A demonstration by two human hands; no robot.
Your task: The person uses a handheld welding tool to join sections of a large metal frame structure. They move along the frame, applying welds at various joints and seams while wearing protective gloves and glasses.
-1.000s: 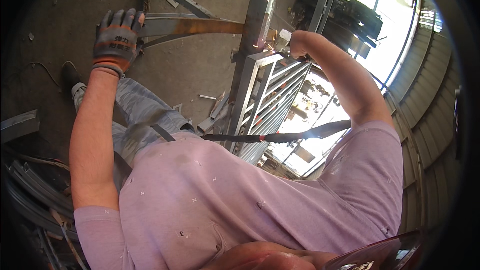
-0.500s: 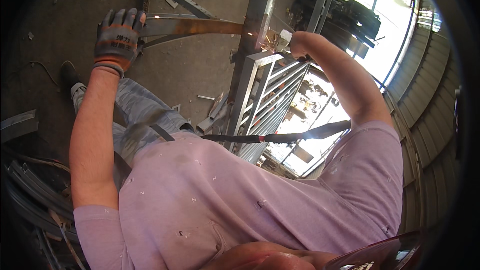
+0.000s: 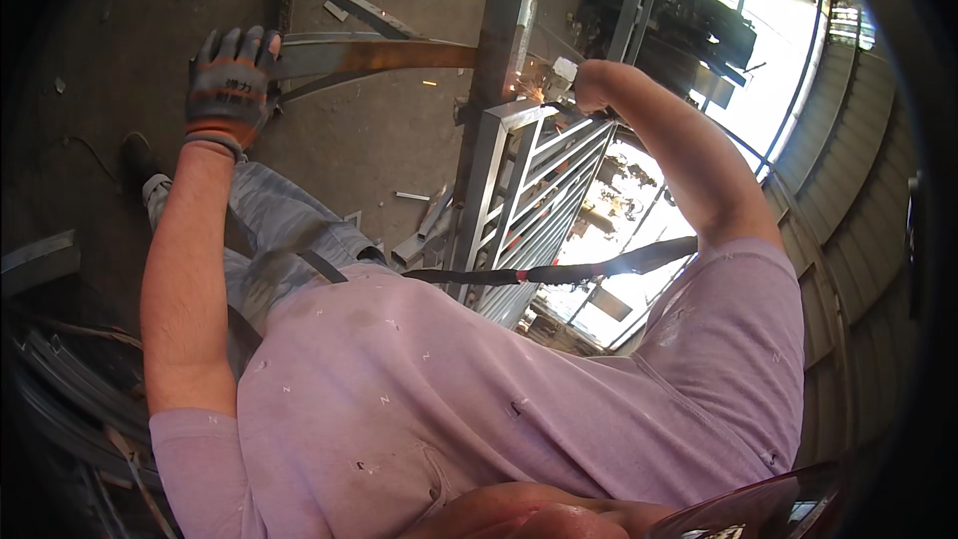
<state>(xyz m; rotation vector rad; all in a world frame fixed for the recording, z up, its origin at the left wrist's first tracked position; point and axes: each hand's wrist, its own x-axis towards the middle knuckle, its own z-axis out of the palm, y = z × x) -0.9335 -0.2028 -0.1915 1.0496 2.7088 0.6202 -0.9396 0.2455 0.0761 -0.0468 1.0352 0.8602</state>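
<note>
My left hand [image 3: 232, 85], in a grey and orange work glove, is closed on the near-left end of a curved flat metal bar [image 3: 374, 55]. The bar has a rusty brown stretch and meets an upright steel post [image 3: 502, 30]. My bare right hand [image 3: 597, 88] is closed beside the post, just above a grey barred metal frame [image 3: 519, 117]. Whatever it grips is hidden behind the fist. Orange sparks [image 3: 531, 90] fly between the fist and the post. A small pale block [image 3: 566, 69] shows next to the fist.
A black cable [image 3: 479, 276] crosses in front of my waist toward my right arm. Metal offcuts [image 3: 427, 228] lie on the floor near the frame. Curved metal strips [image 3: 75, 389] are piled at the lower left. Dark machinery [image 3: 704, 35] stands at the far right.
The sparks have shrunk a little, and glowing bits now show over the floor. The bar's left end and my left hand have dropped slightly. My right hand stays almost in place.
</note>
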